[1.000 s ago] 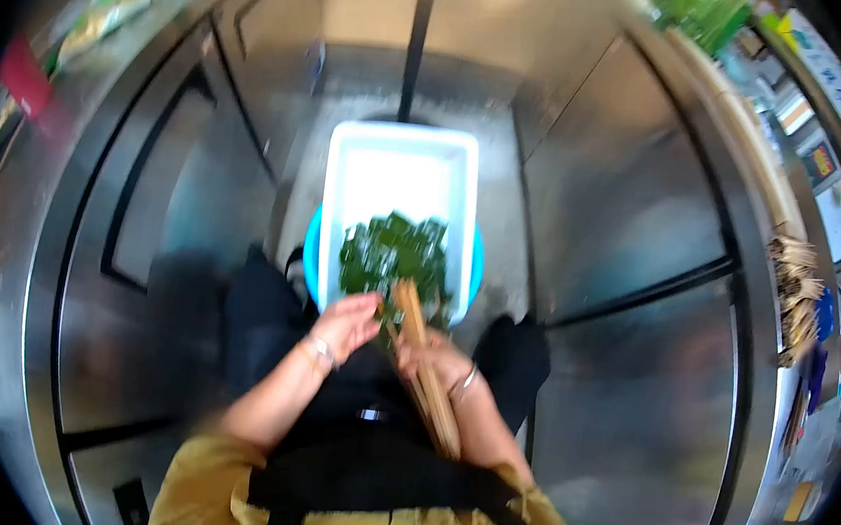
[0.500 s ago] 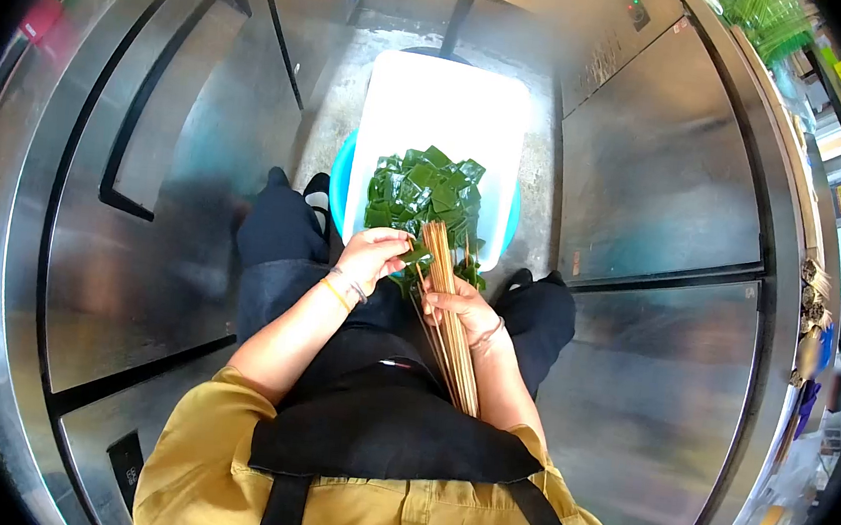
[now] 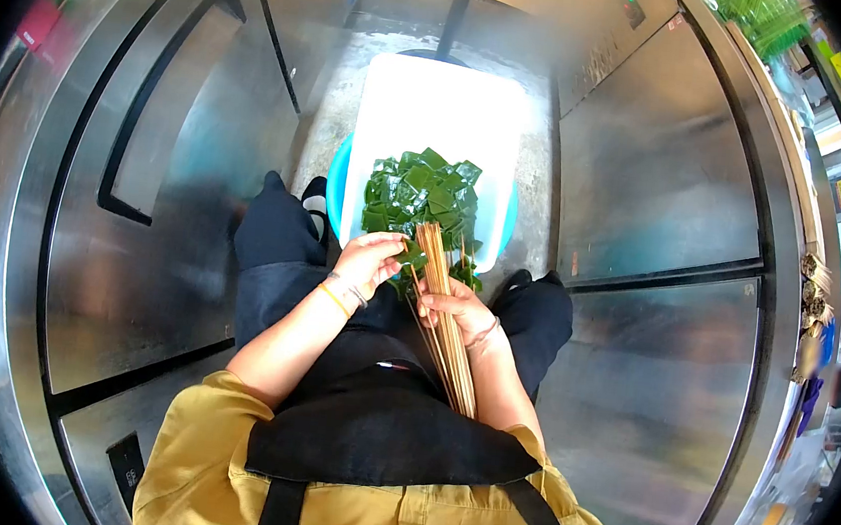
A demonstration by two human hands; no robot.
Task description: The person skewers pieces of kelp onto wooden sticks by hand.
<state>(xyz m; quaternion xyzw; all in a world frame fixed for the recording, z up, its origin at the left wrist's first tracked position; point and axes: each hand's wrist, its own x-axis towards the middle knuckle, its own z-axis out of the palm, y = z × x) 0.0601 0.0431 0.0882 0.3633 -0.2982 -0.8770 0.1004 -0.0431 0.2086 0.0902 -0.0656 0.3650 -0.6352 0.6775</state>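
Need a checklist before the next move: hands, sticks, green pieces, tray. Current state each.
1. Right hand gripping sticks: ok.
2. Sticks in one tight bundle: not ok, a few splay to the left.
3. Left hand pinching a green piece: ok.
4. Stick through that piece: cannot tell, too small.
5. Pile stocked in tray: ok.
6. Tray stable over basin: cannot tell, contact hidden.

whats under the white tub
A round blue basin sticks out on both sides beneath the white tub, and a dark curved edge past its far end. The tub covers the rest.
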